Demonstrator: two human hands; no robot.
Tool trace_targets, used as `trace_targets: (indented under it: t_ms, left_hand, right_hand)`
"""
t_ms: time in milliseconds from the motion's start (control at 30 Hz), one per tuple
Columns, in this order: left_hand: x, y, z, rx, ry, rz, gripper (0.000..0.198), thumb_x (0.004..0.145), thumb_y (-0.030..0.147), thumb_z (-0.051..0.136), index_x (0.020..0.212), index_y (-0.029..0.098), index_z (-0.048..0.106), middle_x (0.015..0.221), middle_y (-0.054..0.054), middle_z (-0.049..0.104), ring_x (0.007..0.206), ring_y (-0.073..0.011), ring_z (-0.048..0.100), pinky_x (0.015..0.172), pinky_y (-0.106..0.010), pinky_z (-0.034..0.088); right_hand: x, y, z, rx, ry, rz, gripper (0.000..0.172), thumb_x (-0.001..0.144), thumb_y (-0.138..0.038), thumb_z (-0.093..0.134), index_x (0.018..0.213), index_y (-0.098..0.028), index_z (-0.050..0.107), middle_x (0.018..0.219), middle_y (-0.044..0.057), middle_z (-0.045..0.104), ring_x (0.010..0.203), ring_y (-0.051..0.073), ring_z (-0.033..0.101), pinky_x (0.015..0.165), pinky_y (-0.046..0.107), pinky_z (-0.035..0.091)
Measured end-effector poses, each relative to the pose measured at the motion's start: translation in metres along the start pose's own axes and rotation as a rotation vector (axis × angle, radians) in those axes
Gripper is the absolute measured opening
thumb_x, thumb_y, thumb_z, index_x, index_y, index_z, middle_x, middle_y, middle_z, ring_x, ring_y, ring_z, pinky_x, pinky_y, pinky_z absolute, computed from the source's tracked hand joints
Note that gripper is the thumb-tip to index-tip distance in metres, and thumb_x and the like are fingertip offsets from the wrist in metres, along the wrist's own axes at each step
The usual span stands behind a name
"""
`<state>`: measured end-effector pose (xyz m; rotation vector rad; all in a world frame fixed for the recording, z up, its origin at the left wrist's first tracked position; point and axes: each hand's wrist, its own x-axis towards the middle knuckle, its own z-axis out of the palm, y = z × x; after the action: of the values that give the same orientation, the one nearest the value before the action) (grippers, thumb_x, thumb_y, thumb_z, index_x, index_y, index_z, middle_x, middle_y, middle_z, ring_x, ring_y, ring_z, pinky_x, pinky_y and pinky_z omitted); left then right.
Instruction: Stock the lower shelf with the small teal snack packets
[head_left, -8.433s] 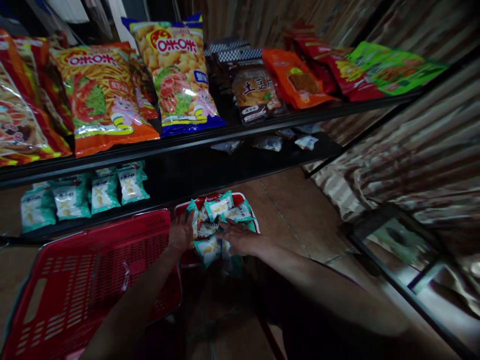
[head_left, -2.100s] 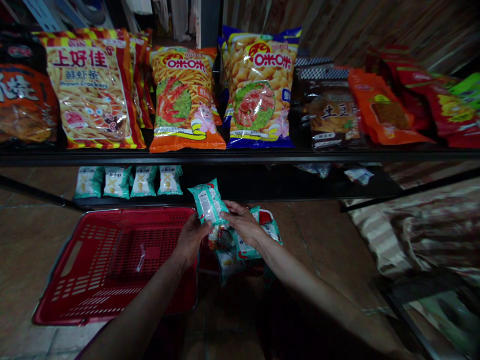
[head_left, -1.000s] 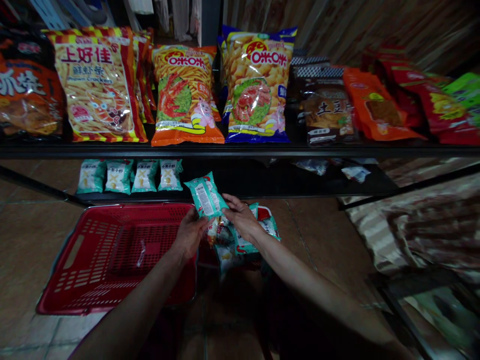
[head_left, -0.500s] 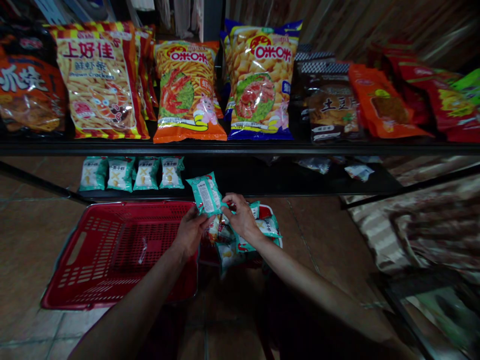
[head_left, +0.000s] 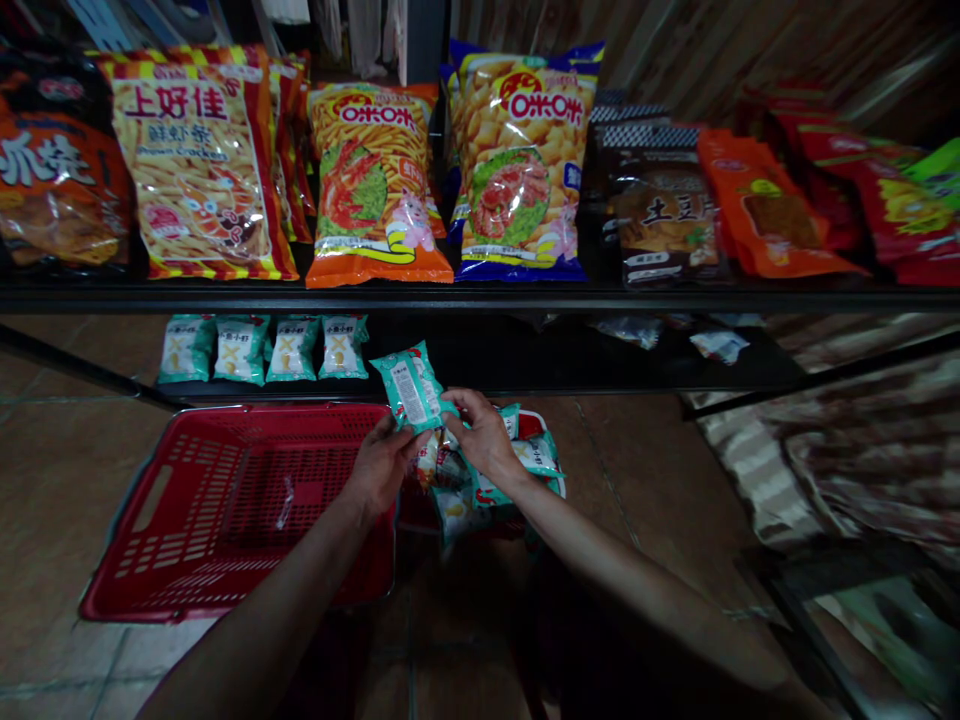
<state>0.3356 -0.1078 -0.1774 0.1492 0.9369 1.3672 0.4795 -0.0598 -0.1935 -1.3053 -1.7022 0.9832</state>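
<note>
A small teal-and-white snack bag point(head_left: 414, 387) is held up between both hands, its printed back panel toward me. My left hand point(head_left: 381, 462) grips its lower left edge. At the lower right corner, my right hand point(head_left: 481, 432) pinches the bag with thumb and fingers. Beneath the hands sits a smaller red basket point(head_left: 420, 512) filled with more teal snack bags point(head_left: 534, 455) and some orange-red packets, partly covered by my right hand. Several matching teal bags point(head_left: 292, 348) stand in a row on the lower shelf, left of the held one.
A large red basket point(head_left: 135, 560) stands on the tiled floor at left, a small clear scrap inside. The black lower shelf point(head_left: 480, 360) also carries small packets point(head_left: 718, 345) at right. Large snack bags point(head_left: 379, 185) line the upper shelf. Striped fabric point(head_left: 810, 450) hangs at right.
Almost nothing differs. The held bag and both hands have shifted very slightly, with the same grip.
</note>
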Motion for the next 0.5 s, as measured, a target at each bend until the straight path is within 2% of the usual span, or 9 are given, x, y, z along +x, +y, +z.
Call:
trace_targets:
  t_ms: [200,400,500]
  left_hand:
    - [0.001,0.001,0.000,-0.018,0.013,-0.005,0.018,0.067,0.011,0.070,0.084,0.014,0.064,0.094,-0.005,0.069,0.087,-0.0148,0.064,0.089,-0.032,0.049]
    - [0.004,0.006,0.000,-0.017,0.015,0.019,0.015,0.071,0.022,0.069,0.085,0.017,0.066,0.094,-0.004,0.069,0.088,-0.0150,0.063,0.085,-0.030,0.049]
    - [0.006,0.010,-0.002,0.000,0.040,0.043,0.017,0.069,0.023,0.071,0.085,0.017,0.066,0.092,-0.003,0.069,0.085,-0.0144,0.062,0.080,-0.028,0.049]
  right_hand:
    - [0.001,0.005,0.002,0.083,-0.016,0.033,0.023,0.077,-0.023,0.056,0.099,-0.023,0.061,0.102,0.004,0.061,0.097,0.016,0.057,0.090,0.033,0.043]
    - [0.000,0.005,0.001,0.091,-0.056,0.047,0.023,0.078,-0.025,0.055,0.101,-0.023,0.061,0.101,0.004,0.062,0.095,0.017,0.058,0.086,0.033,0.046]
    - [-0.003,-0.004,-0.004,-0.041,-0.070,-0.060,0.025,0.083,-0.025,0.051,0.106,-0.023,0.061,0.112,0.007,0.061,0.105,0.019,0.056,0.093,0.039,0.044]
